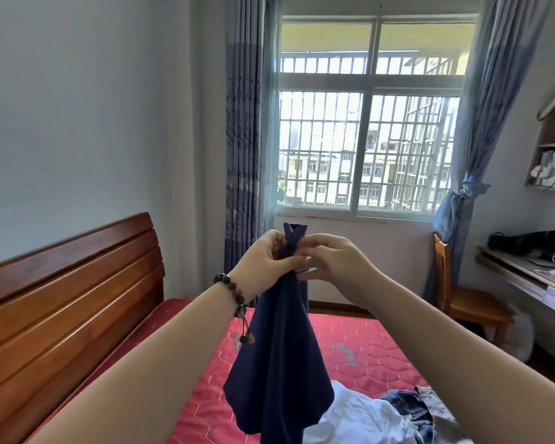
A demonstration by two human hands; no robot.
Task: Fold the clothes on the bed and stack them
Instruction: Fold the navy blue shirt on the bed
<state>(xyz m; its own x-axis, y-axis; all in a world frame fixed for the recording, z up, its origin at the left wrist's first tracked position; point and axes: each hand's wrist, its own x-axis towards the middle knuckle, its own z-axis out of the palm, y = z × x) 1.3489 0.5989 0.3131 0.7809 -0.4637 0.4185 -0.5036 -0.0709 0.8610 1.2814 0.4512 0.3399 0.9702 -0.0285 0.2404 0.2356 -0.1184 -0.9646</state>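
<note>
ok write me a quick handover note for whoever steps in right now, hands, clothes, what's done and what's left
Left hand grips the navy garment near its top; right hand pinches the same bunched top edge.
The garment hangs in the air over the red mattress.
White garment and plaid clothes lie unfolded on the bed.
Done: no folded stack in view.
Left: fold the navy piece, then the rest, then stack.

Navy garment (277, 357), plain, no print; bed (359, 347) red w/ hexagon quilting. White cloth (362, 418) next to blue plaid (407, 408) & a camo-ish piece (436, 402). Headboard (64, 299) red-brown wood, curtains (244, 123) blue-grey w/ darker motif, bracelet (234, 291) dark brown beads.
</note>
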